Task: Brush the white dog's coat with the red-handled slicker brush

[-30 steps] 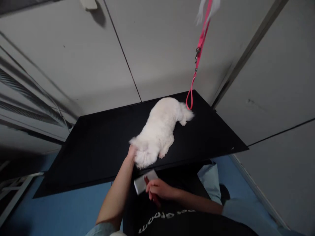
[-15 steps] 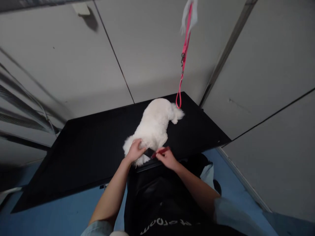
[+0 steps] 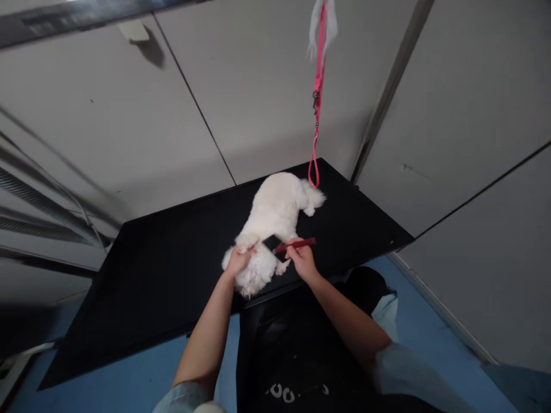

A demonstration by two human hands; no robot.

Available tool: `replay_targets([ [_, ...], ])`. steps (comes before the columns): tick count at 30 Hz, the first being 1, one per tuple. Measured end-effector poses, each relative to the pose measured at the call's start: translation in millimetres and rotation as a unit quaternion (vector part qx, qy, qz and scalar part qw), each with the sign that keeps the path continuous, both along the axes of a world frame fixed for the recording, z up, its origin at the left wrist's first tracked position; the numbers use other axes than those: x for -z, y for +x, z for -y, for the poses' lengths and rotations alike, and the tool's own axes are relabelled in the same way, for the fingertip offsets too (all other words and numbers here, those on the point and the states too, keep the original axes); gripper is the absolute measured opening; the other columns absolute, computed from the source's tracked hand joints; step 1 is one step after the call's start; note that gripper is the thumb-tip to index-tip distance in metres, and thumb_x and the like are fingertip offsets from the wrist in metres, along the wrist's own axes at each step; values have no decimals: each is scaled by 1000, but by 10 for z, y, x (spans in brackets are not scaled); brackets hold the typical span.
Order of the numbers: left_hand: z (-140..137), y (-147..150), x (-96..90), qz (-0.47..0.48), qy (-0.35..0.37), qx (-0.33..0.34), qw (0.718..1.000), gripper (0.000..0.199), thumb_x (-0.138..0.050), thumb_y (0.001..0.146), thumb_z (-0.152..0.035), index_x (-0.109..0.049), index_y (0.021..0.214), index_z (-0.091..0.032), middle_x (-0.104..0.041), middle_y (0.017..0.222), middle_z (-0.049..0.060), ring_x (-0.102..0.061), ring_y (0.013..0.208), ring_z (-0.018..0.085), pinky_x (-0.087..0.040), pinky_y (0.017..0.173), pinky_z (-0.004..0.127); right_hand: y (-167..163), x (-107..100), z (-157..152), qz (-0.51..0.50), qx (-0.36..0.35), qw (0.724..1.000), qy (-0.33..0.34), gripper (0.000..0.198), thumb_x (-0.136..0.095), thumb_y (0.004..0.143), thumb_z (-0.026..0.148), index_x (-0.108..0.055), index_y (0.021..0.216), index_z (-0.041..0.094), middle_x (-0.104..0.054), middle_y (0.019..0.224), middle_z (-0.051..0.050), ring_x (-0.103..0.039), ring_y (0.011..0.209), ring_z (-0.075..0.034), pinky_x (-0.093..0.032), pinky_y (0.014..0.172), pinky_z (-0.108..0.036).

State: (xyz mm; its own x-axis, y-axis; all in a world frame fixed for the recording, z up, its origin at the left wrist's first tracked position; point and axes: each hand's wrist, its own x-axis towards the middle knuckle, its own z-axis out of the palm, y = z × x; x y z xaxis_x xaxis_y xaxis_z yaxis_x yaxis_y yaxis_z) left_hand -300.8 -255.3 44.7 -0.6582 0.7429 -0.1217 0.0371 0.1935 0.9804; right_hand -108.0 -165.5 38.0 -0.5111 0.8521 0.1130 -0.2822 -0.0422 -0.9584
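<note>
A white, fluffy dog (image 3: 275, 201) lies on the black grooming table (image 3: 185, 241), its head end close to the near edge and its tail end farther back to the right. My left hand (image 3: 239, 261) is at the head, with its fingers closed on a tuft of fur; whether an ear is in that grip I cannot tell. In my right hand (image 3: 303, 263) is a slicker brush (image 3: 297, 245) with a red handle and a dark rectangular head. The brush head is over the dog's side by the neck, just right of my left fingers.
A pink grooming leash (image 3: 317, 103) hangs above the dog's tail end, its loop low over the table. Pale wall panels (image 3: 267, 86) stand behind and to the right. Grey hoses (image 3: 47, 201) run along the left. Blue floor (image 3: 120, 367) shows below.
My right hand has lifted the brush up and away from the dog's head. My left hand has shifted slightly and now pinches fur. The view has tilted a little.
</note>
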Motion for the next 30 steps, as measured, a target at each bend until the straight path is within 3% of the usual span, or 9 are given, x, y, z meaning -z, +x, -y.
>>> replay_targets([
  [2,6,-7,8,-1,12,3,1000,24,-78,55,-29,-71,75,-18,-73,81,8,-66,77,25,-49,68,31,-29,-5,46,-10,0,1000,5,25,-57,82,44,-50,89,22,-51,53,7,-51,47,-11,-42,53,-25],
  [5,5,5,31,-1,30,31,999,32,-77,57,-33,-71,84,-17,-74,89,8,-67,83,25,-50,73,31,-58,16,102,21,-123,992,-3,28,-61,78,47,-51,86,21,-52,47,8,-50,42,-12,-40,47,-25],
  [7,7,6,60,11,32,28,999,37,-77,58,-36,-71,88,-15,-74,90,8,-67,81,25,-51,72,32,-60,25,66,18,-87,996,-16,30,-63,76,46,-50,85,21,-54,48,7,-52,43,-12,-42,49,-25],
  [10,8,-12,103,33,27,14,999,38,-78,58,-37,-70,87,-15,-74,86,10,-66,74,24,-50,65,31,-37,24,7,-21,94,995,-18,27,-61,79,43,-49,90,22,-55,49,8,-54,46,-12,-45,54,-26],
  [11,5,-20,110,34,30,13,999,37,-78,57,-36,-70,86,-15,-74,85,10,-66,73,24,-50,64,31,-36,30,24,-28,106,994,-15,26,-60,80,43,-49,91,22,-55,49,9,-53,45,-12,-45,53,-26],
  [16,-5,-5,86,46,29,21,998,34,-79,56,-33,-71,83,-15,-73,81,8,-66,72,23,-50,66,30,-135,118,217,4,-99,994,-50,30,-63,77,48,-52,85,22,-57,47,6,-53,41,-14,-42,46,-26],
  [22,23,41,78,85,19,-8,996,43,-82,55,-34,-70,90,-13,-73,83,8,-67,73,24,-51,64,30,-25,40,116,5,112,993,-37,27,-61,80,43,-49,93,21,-58,50,7,-58,48,-14,-47,55,-27],
  [27,38,11,88,106,36,-9,994,44,-84,52,-35,-71,88,-14,-74,84,8,-68,78,25,-53,70,31,-65,39,221,19,-87,995,-39,29,-61,79,47,-51,87,22,-58,48,6,-56,43,-15,-43,48,-27],
  [30,63,10,118,127,32,-16,991,48,-84,54,-39,-71,90,-11,-73,84,10,-69,77,24,-53,69,32,-82,30,103,28,14,998,-57,32,-63,77,49,-51,88,21,-57,47,6,-56,44,-15,-43,49,-27],
])
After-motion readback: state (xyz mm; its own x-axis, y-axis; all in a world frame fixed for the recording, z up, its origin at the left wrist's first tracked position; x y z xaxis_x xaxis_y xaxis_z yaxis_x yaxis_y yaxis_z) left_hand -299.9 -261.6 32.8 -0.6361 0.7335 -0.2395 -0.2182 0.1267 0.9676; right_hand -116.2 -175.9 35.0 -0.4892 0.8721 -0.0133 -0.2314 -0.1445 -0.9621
